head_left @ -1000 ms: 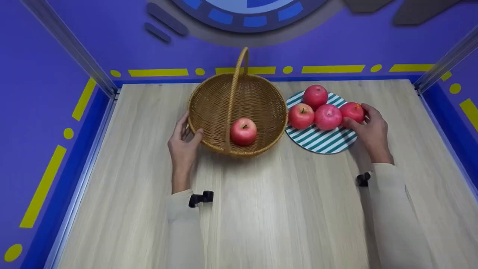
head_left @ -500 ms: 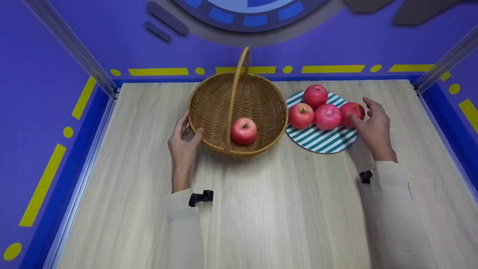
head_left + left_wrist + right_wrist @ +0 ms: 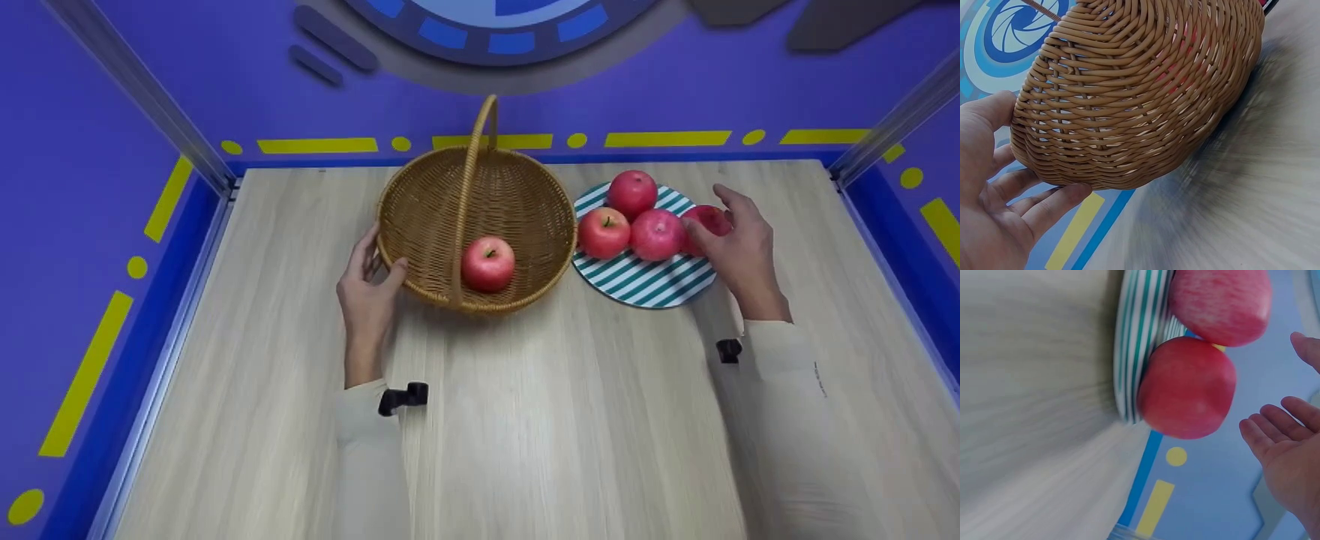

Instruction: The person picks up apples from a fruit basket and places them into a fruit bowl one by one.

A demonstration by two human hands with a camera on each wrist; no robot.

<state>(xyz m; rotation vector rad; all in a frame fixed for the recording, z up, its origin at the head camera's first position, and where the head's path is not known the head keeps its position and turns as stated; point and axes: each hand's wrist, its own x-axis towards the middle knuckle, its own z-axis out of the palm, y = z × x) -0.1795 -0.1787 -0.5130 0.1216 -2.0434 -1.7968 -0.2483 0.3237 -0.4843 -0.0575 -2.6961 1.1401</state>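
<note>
My left hand grips the left rim of a brown wicker basket, thumb on the rim. In the left wrist view, its fingers lie under the woven side. One red apple sits inside the basket. To the right, a round green-and-white striped plate carries several red fruits. My right hand hovers over the plate's right side, fingers spread, partly covering the rightmost red fruit. In the right wrist view this open hand stands apart from that fruit.
On the plate, a stemmed apple stands beside the basket rim, with two more red fruits near it. The basket's tall handle arches over its middle. Blue printed walls border the wooden table at the back and sides.
My right hand has let go of the rightmost red fruit; its fingers have spread and lifted from it. The fruit stays on the plate. The left hand and basket have not moved.
</note>
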